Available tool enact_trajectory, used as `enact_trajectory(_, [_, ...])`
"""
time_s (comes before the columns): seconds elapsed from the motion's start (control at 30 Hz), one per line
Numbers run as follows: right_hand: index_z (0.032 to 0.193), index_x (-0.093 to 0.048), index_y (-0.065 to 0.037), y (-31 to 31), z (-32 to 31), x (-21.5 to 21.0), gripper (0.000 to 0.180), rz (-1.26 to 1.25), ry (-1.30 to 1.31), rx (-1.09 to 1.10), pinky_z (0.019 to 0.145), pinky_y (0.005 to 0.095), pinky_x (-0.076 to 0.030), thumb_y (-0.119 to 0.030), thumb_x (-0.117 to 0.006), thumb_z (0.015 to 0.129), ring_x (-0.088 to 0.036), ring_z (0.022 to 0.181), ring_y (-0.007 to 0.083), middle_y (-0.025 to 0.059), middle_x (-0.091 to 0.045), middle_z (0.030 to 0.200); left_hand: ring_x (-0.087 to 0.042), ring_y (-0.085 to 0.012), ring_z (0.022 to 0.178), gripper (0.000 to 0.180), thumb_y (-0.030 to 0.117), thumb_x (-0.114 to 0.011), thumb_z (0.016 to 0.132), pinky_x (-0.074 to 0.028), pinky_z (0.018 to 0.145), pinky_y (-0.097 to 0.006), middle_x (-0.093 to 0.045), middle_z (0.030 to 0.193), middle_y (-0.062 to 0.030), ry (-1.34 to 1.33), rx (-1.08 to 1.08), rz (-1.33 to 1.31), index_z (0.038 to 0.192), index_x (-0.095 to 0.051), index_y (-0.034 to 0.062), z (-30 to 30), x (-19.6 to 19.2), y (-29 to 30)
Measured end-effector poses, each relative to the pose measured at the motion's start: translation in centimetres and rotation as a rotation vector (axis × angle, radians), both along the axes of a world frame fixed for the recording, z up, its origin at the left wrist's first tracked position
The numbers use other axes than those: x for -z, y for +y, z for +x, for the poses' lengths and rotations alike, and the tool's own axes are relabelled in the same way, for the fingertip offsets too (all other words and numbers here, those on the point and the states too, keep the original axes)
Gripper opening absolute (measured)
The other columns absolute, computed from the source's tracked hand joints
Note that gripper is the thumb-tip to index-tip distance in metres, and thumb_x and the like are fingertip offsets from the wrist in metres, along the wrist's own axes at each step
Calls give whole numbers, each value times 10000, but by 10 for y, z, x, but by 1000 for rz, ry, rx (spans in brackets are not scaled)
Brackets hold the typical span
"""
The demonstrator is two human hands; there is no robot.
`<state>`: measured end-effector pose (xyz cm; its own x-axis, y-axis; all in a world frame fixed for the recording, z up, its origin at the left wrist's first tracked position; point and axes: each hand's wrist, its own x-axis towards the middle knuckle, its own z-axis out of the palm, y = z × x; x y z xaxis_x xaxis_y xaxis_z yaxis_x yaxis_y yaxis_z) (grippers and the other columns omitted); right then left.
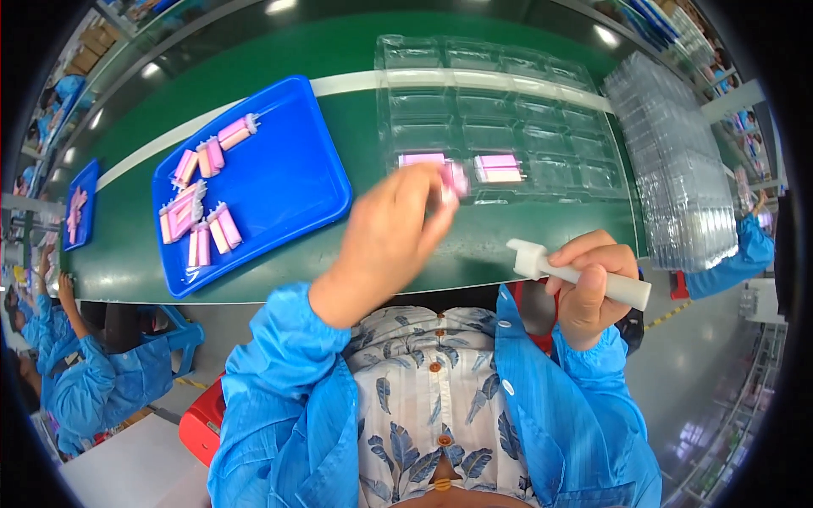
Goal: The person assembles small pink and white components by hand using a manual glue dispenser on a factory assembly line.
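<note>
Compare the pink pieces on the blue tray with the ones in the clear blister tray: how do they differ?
The pink pieces on the blue tray lie loose, many, at mixed angles. The pink piece in the clear blister tray lies level in its own pocket, one of only two or three there. Both groups look like the same pink kind.

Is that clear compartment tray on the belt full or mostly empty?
Mostly empty: the clear tray shows two pink pieces in its near row; a third spot is hidden by the left hand.

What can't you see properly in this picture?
- Pink piece at the left hand: motion-blurred in the head view, shape unclear.
- Left hand's fingertips: blurred, grip unclear.
- White tool in the right hand: middle hidden by fingers.
- Clear tray pockets: see-through and glary, hard to count.
</note>
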<state>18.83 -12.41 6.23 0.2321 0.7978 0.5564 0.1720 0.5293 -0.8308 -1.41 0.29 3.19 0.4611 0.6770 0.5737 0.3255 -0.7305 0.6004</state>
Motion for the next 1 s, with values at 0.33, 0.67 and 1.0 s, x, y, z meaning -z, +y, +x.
enact_trajectory(0.33, [977,-504,-12,-18,28,28,286,8,-42,52,493,243,-468,-289,-549,1032,-535,528,108,193,-639,900,-666,-328,892,166,116,-611,833,-538,813,-430,-686,901,-137,396,-86,512,960,-684,38,23,23,76])
enact_trajectory(0.67, [956,-508,-12,-12,11,29,253,-39,-41,-33,543,233,-475,-248,-541,1039,-540,557,95,184,-637,915,-696,-373,945,184,105,-531,921,-568,801,-493,-686,1018,-208,990,-733,18,1014,-663,17,-154,14,165])
enact_trajectory(1.0, [957,-511,-5,-6,3,18,215,-43,-85,-65,547,235,-479,-204,-533,1035,-548,574,97,190,-642,924,-624,-436,1035,348,108,-627,929,-534,859,-470,-584,1146,-252,541,-458,-18,1273,-582,71,-134,3,129])
